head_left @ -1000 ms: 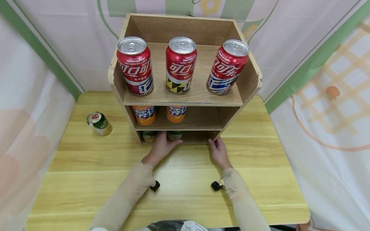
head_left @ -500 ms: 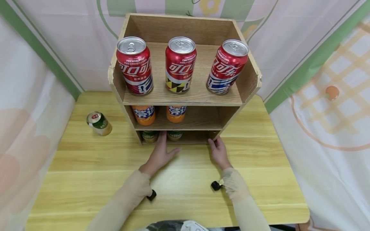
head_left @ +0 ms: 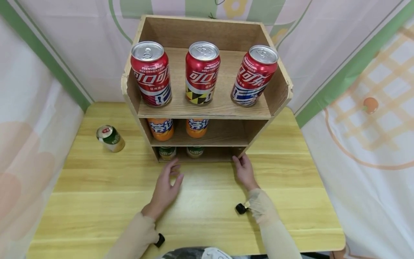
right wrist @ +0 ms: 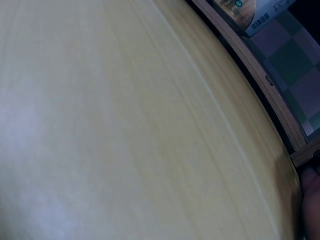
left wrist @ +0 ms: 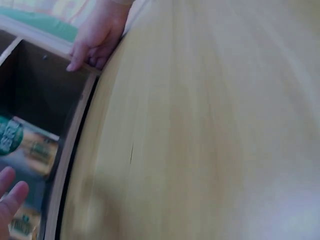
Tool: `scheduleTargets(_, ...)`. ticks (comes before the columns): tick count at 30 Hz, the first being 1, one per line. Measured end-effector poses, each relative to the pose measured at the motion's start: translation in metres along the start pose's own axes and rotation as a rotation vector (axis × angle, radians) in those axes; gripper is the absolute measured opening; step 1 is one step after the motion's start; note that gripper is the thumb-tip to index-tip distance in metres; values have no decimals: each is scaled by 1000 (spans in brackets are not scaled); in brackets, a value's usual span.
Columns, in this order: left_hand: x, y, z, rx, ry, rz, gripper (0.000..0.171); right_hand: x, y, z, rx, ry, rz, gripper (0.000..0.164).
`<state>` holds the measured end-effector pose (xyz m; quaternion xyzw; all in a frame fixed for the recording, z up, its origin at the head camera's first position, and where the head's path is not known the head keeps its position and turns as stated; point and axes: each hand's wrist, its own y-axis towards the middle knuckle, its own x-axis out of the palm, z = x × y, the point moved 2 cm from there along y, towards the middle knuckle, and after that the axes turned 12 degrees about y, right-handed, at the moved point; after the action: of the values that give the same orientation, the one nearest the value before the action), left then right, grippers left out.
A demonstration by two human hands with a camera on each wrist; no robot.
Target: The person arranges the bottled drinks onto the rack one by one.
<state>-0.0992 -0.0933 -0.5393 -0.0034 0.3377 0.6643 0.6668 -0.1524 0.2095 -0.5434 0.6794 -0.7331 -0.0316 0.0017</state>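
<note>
In the head view my left hand (head_left: 165, 190) is just in front of the bottom shelf, fingers loosely bent, holding nothing. Its fingertips are near the left of two green-and-gold cans (head_left: 167, 153); the other green-and-gold can (head_left: 195, 152) stands to its right. Some left fingers (left wrist: 14, 197) show at the edge of the left wrist view. My right hand (head_left: 245, 172) grips the lower right front corner of the wooden shelf unit (head_left: 207, 117), thumb at the front edge. A third green-and-gold can (head_left: 111, 138) stands on the table, left of the unit.
Three red cola cans (head_left: 202, 73) stand on the top level. Two orange soda cans (head_left: 197, 128) are on the middle level, towards the left. The unit stands on a wooden table (head_left: 207, 216), with printed curtains (head_left: 365, 118) behind and at the sides.
My left hand has drawn back out of the bottom shelf, down and to the left, from between the two green-and-gold cans. The right hand keeps its place at the corner.
</note>
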Motion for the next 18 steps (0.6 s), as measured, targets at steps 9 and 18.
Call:
scheduleTargets(9, -55, -9, 20, -16, 46, 190, 38, 0, 0, -1, 14, -9, -3, 28)
scheduleTargets(18, -106, -4, -13, -41, 39, 364, 35, -3, 0, 0, 44, -33, -16, 31)
